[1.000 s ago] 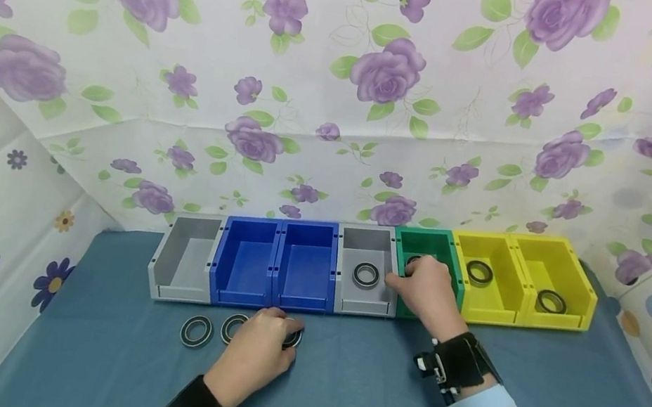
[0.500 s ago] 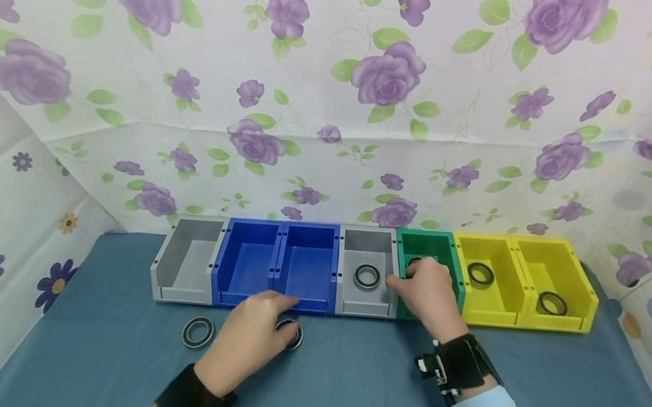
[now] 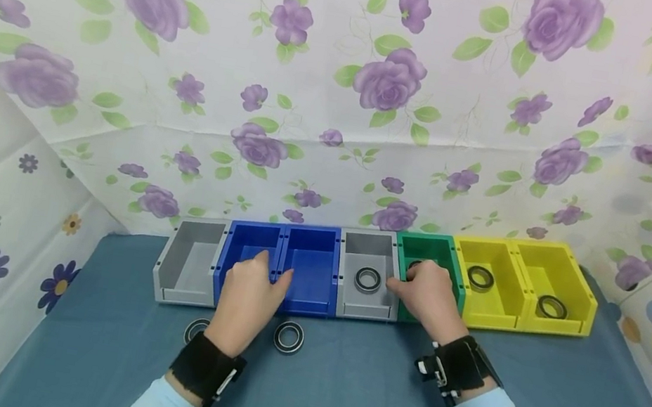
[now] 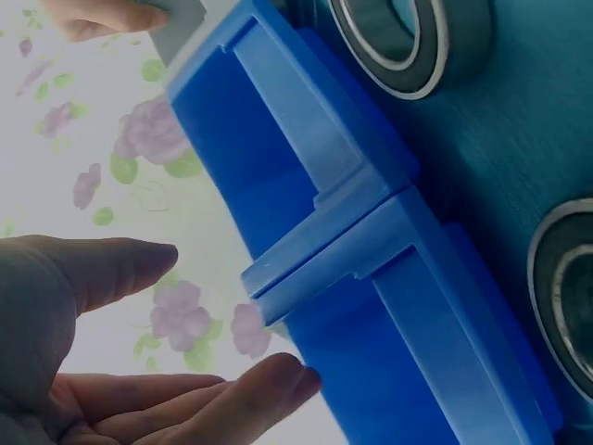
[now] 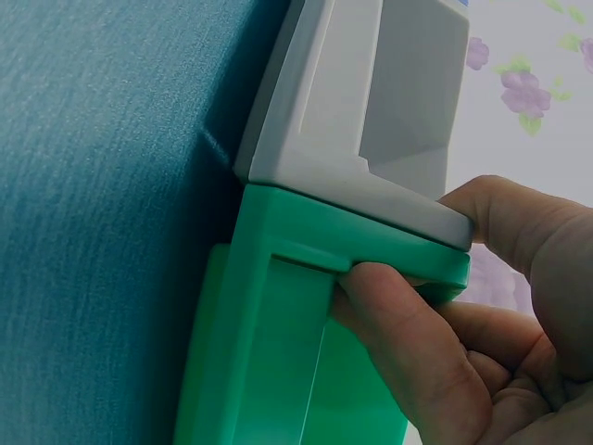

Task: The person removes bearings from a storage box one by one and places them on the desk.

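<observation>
My left hand (image 3: 247, 305) hovers over the front of the left blue bin (image 3: 248, 241). Its thumb and fingers are spread apart in the left wrist view, with nothing between them. Two ring-shaped ball bearings lie on the cloth close by: one bearing (image 3: 288, 337) right of the hand, another bearing (image 3: 196, 329) partly behind the wrist. With thumb and fingers, my right hand (image 3: 431, 297) pinches the adjoining side walls of a grey bin (image 3: 362, 305) and the green bin (image 3: 432, 240). A bearing in the green bin is mostly hidden by that hand.
The bins stand in a row against a flowered wall covering (image 3: 341, 106). A bearing (image 3: 368, 280) lies in the right grey bin, and one in each yellow bin (image 3: 527, 323). Another grey bin (image 3: 192, 257) ends the row at left. Blue cloth (image 3: 347, 392) covers the table.
My left hand has left the rightmost loose bearing and moved up and left over the left blue bin. A middle loose bearing is now covered from the head view. The right hand stays put.
</observation>
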The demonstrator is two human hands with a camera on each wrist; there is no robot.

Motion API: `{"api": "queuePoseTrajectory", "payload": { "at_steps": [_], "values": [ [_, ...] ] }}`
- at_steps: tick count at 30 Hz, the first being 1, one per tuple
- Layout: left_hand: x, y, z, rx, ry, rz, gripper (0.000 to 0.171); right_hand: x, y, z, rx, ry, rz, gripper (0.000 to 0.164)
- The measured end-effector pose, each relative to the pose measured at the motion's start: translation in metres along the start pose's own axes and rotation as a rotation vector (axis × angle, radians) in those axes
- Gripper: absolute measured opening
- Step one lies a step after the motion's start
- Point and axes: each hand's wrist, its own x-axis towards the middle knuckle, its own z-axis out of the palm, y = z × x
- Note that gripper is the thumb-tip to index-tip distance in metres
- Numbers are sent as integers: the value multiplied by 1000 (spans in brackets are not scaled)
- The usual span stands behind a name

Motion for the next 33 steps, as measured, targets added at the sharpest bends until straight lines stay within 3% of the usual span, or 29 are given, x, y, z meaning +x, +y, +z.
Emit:
{"api": "queuePoseTrajectory", "payload": {
  "at_steps": [6,15,27,33],
  "values": [
    [9,2,5,-27,-71,-64,29,0,-1,0,4,1,-3,48],
    [20,3,8,33,-93,-101,29,0,-1,0,1,5,-16,49],
    [29,0,11,5,-140,-144,19,1,-1,1,-5,-7,-9,50],
    [33,-1,8,-47,-169,-173,27,0,-4,-1,-15,-11,-15,49]
  ]
}}
